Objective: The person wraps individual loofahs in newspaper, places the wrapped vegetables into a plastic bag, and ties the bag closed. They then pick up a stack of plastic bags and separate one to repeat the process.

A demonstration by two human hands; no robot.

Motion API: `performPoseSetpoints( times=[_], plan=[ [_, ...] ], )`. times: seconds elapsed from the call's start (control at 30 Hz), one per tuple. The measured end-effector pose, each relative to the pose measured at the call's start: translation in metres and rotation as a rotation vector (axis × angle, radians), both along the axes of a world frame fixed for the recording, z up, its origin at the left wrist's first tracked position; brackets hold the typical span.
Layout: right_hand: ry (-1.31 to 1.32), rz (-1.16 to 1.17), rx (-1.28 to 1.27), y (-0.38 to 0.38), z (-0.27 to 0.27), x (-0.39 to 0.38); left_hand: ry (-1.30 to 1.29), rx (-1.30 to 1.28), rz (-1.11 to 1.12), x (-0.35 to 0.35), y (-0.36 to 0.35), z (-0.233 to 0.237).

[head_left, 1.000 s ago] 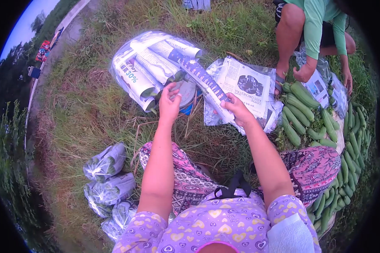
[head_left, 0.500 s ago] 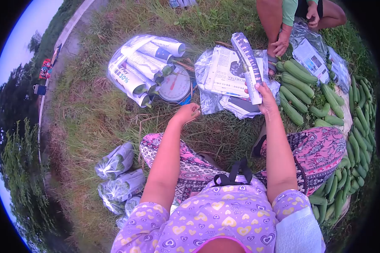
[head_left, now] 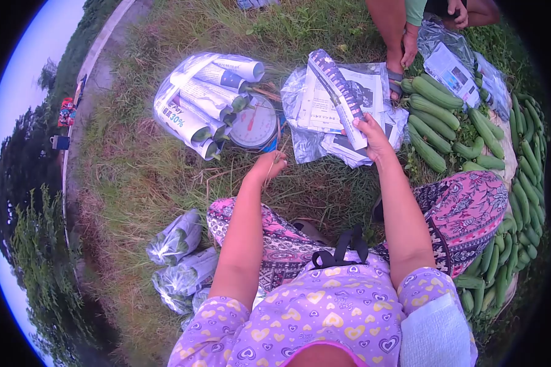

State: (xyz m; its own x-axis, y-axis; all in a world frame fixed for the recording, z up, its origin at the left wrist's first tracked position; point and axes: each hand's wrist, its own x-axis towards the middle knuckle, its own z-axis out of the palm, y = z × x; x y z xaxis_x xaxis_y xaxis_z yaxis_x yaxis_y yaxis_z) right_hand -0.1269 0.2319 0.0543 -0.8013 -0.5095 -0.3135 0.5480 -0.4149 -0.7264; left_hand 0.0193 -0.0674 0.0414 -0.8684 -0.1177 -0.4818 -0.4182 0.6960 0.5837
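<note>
My right hand (head_left: 374,137) grips the lower end of a newspaper roll (head_left: 332,82), a long paper tube that slants up and left. Beneath the roll lies a stack of newspaper sheets (head_left: 367,92) on a clear plastic bag (head_left: 302,142) in the grass. My left hand (head_left: 268,166) is closed with curled fingers just below the dial scale (head_left: 254,125); dry grass stalks show beside it, and I cannot tell what it holds. On the scale's left side rests a clear bag of paper-wrapped gourds (head_left: 193,104), green ends poking out.
Loose green gourds (head_left: 433,125) lie at right, beside a larger heap (head_left: 523,202) on a pale sheet. Several bagged bundles (head_left: 176,235) sit at lower left. Another person's hand (head_left: 409,48) is near their sandalled foot, close to more newspaper (head_left: 450,72) and plastic.
My right hand has shifted a little left with the newspaper roll. My left hand stays near the scale, its fingers more curled. The other person's hand has risen slightly in view.
</note>
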Motion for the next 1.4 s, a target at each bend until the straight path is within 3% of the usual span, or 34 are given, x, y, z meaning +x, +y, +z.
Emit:
performPoseSetpoints(
  times=[0.13,0.23,0.4,0.5,0.6,0.73,0.93,1.07,1.4],
  plan=[
    [-0.013,0.013,0.019,-0.009,0.001,0.002,-0.026,0.043,0.053,0.001,-0.002,0.004],
    [0.033,0.045,0.013,-0.021,0.009,0.002,0.099,0.134,0.070,0.003,-0.007,0.000],
    [0.141,0.140,0.012,-0.052,0.045,0.000,0.175,0.034,-0.017,0.000,-0.005,0.016],
    [0.254,0.225,0.141,-0.085,0.075,-0.004,0.163,-0.061,-0.075,0.000,-0.002,0.026],
    [0.591,0.283,0.433,-0.119,0.100,-0.010,0.343,0.004,0.021,-0.003,0.000,0.034],
    [0.777,0.309,0.625,-0.151,0.102,-0.016,0.500,0.404,0.333,-0.009,0.002,0.137],
    [0.784,0.299,0.677,-0.177,0.111,-0.020,0.996,0.024,0.556,-0.026,-0.052,0.193],
    [0.926,0.254,0.759,-0.195,0.107,-0.028,1.201,-0.393,0.654,-0.013,-0.087,0.169],
    [1.060,0.163,0.835,-0.243,0.102,-0.033,1.169,-0.470,0.684,-0.005,-0.110,0.161]
  ],
)
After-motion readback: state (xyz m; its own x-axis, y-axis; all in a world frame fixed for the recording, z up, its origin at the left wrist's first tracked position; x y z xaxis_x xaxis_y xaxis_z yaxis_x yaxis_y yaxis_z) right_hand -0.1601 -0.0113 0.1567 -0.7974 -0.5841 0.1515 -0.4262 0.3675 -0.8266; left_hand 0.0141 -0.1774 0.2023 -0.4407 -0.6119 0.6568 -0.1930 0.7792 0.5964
